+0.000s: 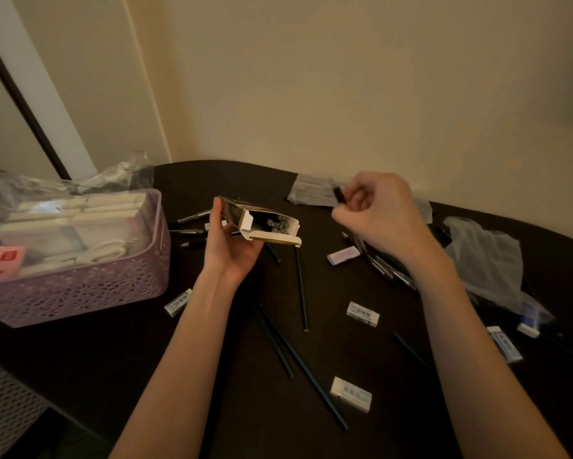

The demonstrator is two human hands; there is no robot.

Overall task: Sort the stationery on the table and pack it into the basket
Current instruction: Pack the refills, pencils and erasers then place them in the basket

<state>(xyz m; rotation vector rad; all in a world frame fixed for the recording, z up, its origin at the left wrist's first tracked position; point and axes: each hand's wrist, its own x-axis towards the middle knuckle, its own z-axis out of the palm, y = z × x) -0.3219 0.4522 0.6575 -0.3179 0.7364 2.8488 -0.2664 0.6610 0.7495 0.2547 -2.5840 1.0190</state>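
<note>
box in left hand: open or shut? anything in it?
Open. The box's end flap is folded back, and round dark ends of pens or pencils show inside. The left hand holds it above the table, mouth toward the right hand.

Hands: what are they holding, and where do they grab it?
Left hand holds the open pencil box around its closed end. Right hand pinches a dark pen near its top.

Both bare forearms reach forward from the lower edge. Left hand (232,240), palm up, fingers and thumb curled round an open box (262,223) held above the table. Right hand (374,213), raised, knuckles up, fingers curled, pinching a dark pen (338,194)
</note>
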